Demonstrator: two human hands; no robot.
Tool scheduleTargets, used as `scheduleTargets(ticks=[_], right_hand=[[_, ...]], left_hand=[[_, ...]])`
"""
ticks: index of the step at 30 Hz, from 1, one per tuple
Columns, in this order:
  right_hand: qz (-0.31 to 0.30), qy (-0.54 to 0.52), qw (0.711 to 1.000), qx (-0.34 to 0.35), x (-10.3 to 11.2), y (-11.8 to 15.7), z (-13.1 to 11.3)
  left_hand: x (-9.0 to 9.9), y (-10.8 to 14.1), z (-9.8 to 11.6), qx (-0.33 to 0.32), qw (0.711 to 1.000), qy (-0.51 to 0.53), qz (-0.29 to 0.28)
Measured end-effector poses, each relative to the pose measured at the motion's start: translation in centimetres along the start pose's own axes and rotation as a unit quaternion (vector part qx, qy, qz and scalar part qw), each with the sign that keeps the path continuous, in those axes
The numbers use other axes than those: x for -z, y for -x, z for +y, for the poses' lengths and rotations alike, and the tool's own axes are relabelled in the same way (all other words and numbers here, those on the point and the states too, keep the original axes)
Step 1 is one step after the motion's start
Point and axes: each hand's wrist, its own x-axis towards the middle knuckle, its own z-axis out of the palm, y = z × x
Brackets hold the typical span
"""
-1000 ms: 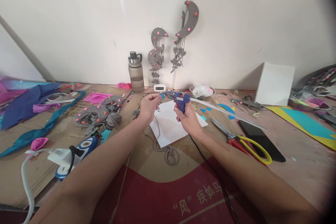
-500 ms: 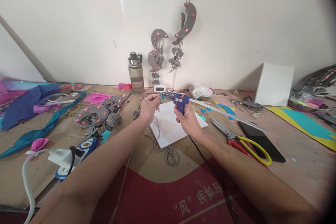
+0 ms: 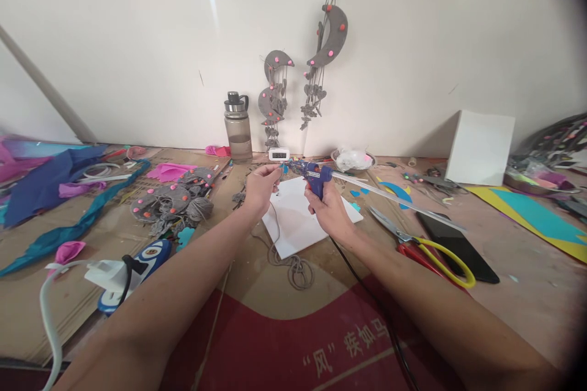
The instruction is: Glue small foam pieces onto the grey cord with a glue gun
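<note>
My right hand [image 3: 326,206] is wrapped round the handle of a blue glue gun [image 3: 315,181], with a long clear glue stick [image 3: 394,198] jutting from its back. The gun's nozzle points left at the fingertips of my left hand [image 3: 263,188]. Those fingers pinch a small blue piece [image 3: 283,168], partly hidden by them. Grey yarn [image 3: 276,226] trails below my left hand to a loose coil on the cardboard [image 3: 247,281]. Under both hands lies a white sheet [image 3: 293,220].
Scissors [image 3: 440,256] and a black phone [image 3: 477,259] lie right. A bottle [image 3: 238,134] and small clock [image 3: 279,154] stand behind. Grey yarn pieces [image 3: 174,198] and a power strip [image 3: 153,256] sit left. Moon ornaments [image 3: 337,36] hang at the back.
The hanging moon ornament on the right has swung slightly to the right. Both hands stay nearly in place, the glue gun shifting very slightly right.
</note>
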Motion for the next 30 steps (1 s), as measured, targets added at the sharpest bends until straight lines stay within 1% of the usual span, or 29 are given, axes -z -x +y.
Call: scheduleTargets(ticks=[3,6,8,9,11,13,15,16,18,20,22,23,24,25,26,28,29,30], right_hand=[[0.025,-0.054,0.997,-0.039,0.0,-0.3,-0.2],[0.044,-0.137,0.986,-0.087,0.2,-1.0,0.0],[0.042,-0.152,0.979,-0.132,0.7,-1.6,0.3],[0.033,-0.127,0.978,-0.162,1.0,-1.9,0.5],[-0.001,-0.033,0.972,-0.232,1.9,-2.5,0.8],[-0.042,0.052,0.956,-0.285,2.7,-2.9,0.9],[-0.087,0.089,0.942,-0.311,3.5,-3.2,0.6],[-0.108,0.104,0.938,-0.312,3.8,-3.3,0.5],[-0.145,0.18,0.926,-0.298,4.2,-3.4,0.3],[-0.147,0.304,0.906,-0.254,4.5,-3.4,0.4],[-0.107,0.416,0.881,-0.198,4.5,-3.1,0.6],[-0.08,0.448,0.875,-0.167,4.4,-2.9,0.6],[-0.048,0.457,0.879,-0.129,4.3,-2.7,0.5],[-0.019,0.442,0.893,-0.087,4.0,-2.5,0.3],[0.007,0.401,0.915,-0.045,3.7,-2.4,0.0],[0.032,0.261,0.965,0.019,2.8,-2.3,-1.0],[0.032,0.174,0.984,0.026,2.2,-2.3,-1.6],[0.023,0.089,0.996,0.014,1.6,-2.3,-2.2]], left_hand=[[0.0,0.0,0.2,0.01,1.0,0.012,-0.003],[0.0,0.0,0.4,0.015,1.0,0.027,-0.001],[0.0,0.0,0.5,0.015,0.999,0.031,-0.001],[0.0,0.0,0.5,0.014,0.999,0.031,-0.003],[0.0,-0.1,0.4,0.006,1.0,0.024,-0.009],[0.0,0.0,0.2,-0.016,1.0,0.004,-0.017],[0.1,0.1,0.2,-0.055,0.997,-0.042,-0.023],[0.1,0.2,0.3,-0.083,0.993,-0.075,-0.023],[0.1,0.4,0.6,-0.15,0.977,-0.153,-0.014],[0.1,0.7,1.1,-0.22,0.949,-0.224,-0.002],[0.0,1.1,1.6,-0.28,0.921,-0.269,0.005],[-0.1,1.2,1.8,-0.305,0.909,-0.283,0.005],[-0.2,1.4,2.0,-0.328,0.898,-0.292,0.005],[-0.3,1.5,2.1,-0.348,0.889,-0.298,0.004],[-0.4,1.6,2.2,-0.367,0.88,-0.303,0.003],[-0.5,1.7,2.3,-0.401,0.863,-0.309,-0.004],[-0.5,1.7,2.4,-0.415,0.855,-0.311,-0.008],[-0.6,1.7,2.4,-0.427,0.849,-0.312,-0.013]])
